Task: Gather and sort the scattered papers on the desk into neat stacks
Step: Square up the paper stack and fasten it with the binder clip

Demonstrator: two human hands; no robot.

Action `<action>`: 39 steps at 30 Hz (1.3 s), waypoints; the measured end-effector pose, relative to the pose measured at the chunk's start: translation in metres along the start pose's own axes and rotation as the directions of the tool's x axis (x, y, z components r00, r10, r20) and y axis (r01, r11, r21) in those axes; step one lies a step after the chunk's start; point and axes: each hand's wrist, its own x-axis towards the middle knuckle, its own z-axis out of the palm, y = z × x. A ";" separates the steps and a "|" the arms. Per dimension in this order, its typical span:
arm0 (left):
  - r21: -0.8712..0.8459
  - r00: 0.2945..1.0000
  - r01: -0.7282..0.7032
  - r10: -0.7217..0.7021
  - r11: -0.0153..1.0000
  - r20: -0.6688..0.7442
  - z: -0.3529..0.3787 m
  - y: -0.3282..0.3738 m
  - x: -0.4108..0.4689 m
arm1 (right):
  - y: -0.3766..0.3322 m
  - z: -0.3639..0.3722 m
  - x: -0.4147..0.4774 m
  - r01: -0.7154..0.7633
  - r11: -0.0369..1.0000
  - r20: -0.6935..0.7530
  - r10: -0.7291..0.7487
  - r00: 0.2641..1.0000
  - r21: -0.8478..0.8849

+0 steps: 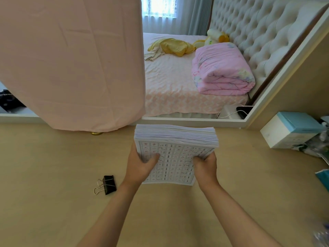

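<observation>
Hands (142, 164) (205, 166) grip paper stack (175, 148) edges, binder clip (107, 184) well left.

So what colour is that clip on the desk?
The metal binder clip is black with silver wire handles; head view.

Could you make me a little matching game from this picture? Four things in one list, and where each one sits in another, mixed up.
Things
1. paper stack
2. binder clip
3. folded pink quilt
4. white and teal box

Places
A. on the bed
B. lying on the desk, left of both arms
C. gripped by left hand and right hand
D. on the desk, far right

Pairs: 1-C, 2-B, 3-A, 4-D
</observation>
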 end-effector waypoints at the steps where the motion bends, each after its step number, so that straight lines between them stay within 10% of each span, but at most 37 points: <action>1: 0.009 1.000 -0.003 0.003 1.000 0.000 0.001 0.001 0.000 | -0.001 0.001 0.000 -0.001 1.000 -0.012 0.001 1.000 0.003; 10: 0.351 0.996 -0.088 0.088 0.932 0.018 0.009 0.053 -0.005 | -0.028 -0.009 0.011 -0.216 0.976 0.050 0.214 0.975 0.036; 13: 0.559 0.985 -0.173 0.139 0.811 0.103 0.010 0.072 -0.001 | -0.050 -0.025 0.016 0.065 0.981 -0.020 -0.070 0.997 -0.183; 16: 0.673 0.955 -0.297 0.216 0.678 0.203 0.013 0.083 0.006 | -0.090 -0.043 0.025 0.606 0.680 0.255 -0.552 0.794 -0.413; 20: 0.718 0.906 -0.423 0.250 0.553 0.341 0.016 0.094 0.016 | -0.139 -0.047 0.037 0.608 0.694 0.724 -0.182 0.666 -0.385; 26: 0.694 0.845 -0.529 0.226 0.488 0.485 0.014 0.100 0.025 | -0.122 -0.049 0.049 0.454 0.822 0.697 -0.101 0.710 -0.344; 33: 0.691 0.827 -0.534 0.132 0.488 0.546 0.013 0.101 0.031 | -0.109 -0.043 0.048 0.476 0.725 0.725 0.046 0.688 -0.497; 36: 0.713 0.829 -0.408 -0.094 0.571 0.551 -0.004 0.109 0.047 | -0.107 -0.041 0.050 0.474 0.738 0.699 -0.005 0.715 -0.480; 39: 0.840 0.748 -0.315 -0.429 0.442 0.506 -0.047 0.094 0.063 | -0.098 -0.052 0.061 0.376 0.800 0.655 0.028 0.755 -0.467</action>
